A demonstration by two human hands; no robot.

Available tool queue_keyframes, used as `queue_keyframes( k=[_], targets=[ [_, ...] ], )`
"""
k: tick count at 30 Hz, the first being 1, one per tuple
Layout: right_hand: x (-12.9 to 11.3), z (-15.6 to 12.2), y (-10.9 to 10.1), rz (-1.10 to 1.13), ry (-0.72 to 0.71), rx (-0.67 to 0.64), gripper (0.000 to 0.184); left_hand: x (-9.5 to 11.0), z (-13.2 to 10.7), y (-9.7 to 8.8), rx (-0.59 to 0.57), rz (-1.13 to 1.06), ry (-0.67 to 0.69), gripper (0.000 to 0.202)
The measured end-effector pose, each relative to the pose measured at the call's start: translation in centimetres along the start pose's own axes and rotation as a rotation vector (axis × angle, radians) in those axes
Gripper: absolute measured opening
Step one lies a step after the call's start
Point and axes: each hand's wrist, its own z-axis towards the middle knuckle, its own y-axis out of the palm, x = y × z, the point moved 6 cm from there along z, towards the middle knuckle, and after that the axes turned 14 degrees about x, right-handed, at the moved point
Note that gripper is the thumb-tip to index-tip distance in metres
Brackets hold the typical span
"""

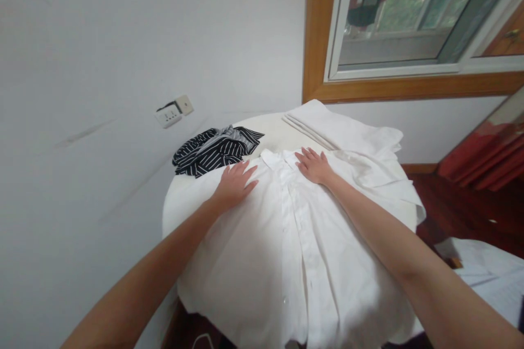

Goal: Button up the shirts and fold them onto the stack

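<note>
A white button-up shirt (262, 245) lies spread face up, its collar at the far side and its lower part hanging over the near edge of a round white table (262, 122). My left hand (235, 184) rests flat on the shirt's left shoulder, fingers spread. On the other shoulder, close to the collar, lies my right hand (313, 166), also with fingers stretched out. Neither hand grips the cloth. The front placket runs down the middle, with its two edges slightly apart lower down. One sleeve lies rumpled toward the right edge.
A black-and-white striped garment (216, 150) is bunched at the back left. Folded white cloth (344, 125) lies at the back right. The wall with a socket (168, 115) borders the left. White papers or cloth (487, 267) and a red curtain (483, 152) are at right.
</note>
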Motion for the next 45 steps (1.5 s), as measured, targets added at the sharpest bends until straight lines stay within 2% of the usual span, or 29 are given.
queue_keyframes(
  k=[3,5,8,11,14,17,20,22,25,29,33,38,41,45],
  targets=[
    [-0.1,-0.1,-0.2,0.012,0.004,0.006,0.055,2.1,2.9,-2.3,0.122,-0.079,0.069,0.047],
    [-0.2,-0.2,-0.4,0.017,0.002,0.008,0.055,3.5,5.1,-2.8,0.131,-0.134,0.1,0.042],
    [-0.2,-0.1,-0.6,0.015,0.0,0.004,0.055,5.2,7.8,-1.7,0.111,-0.159,0.15,0.04],
    [-0.2,-0.1,-0.5,0.016,-0.002,0.003,0.055,5.3,9.1,1.1,0.101,-0.161,0.144,0.043],
    [-0.1,-0.1,-0.6,0.033,-0.003,0.031,0.053,3.9,9.0,3.8,0.139,-0.19,0.042,0.043],
    [-0.3,-0.1,-1.5,0.037,-0.008,0.116,0.047,2.7,8.3,5.2,0.215,-0.236,-0.04,0.038],
    [-1.1,0.5,-2.9,0.045,-0.021,0.221,0.04,2.8,8.2,5.0,0.256,-0.251,-0.022,0.036],
    [-1.8,1.4,-3.1,0.088,-0.004,0.223,0.037,3.6,8.4,4.4,0.275,-0.257,0.025,0.037],
    [-2.9,2.9,-2.0,0.223,0.038,0.126,0.039,4.9,8.7,3.8,0.291,-0.328,0.065,0.041],
    [-4.3,3.9,-0.1,0.281,0.037,0.015,0.039,5.6,8.6,4.5,0.274,-0.459,0.015,0.041],
    [-4.3,3.7,0.2,0.215,0.029,0.029,0.038,5.5,8.2,5.0,0.245,-0.503,-0.024,0.035],
    [-3.6,3.6,-0.1,0.28,-0.028,0.044,0.036,5.7,8.0,4.5,0.259,-0.521,0.002,0.02],
    [-3.1,3.7,0.0,0.308,0.003,0.06,0.03,5.5,7.9,4.6,0.271,-0.534,-0.008,0.023],
    [-2.7,3.6,0.2,0.363,0.039,0.088,0.023,4.8,7.9,5.2,0.29,-0.566,-0.077,0.016]
  ],
)
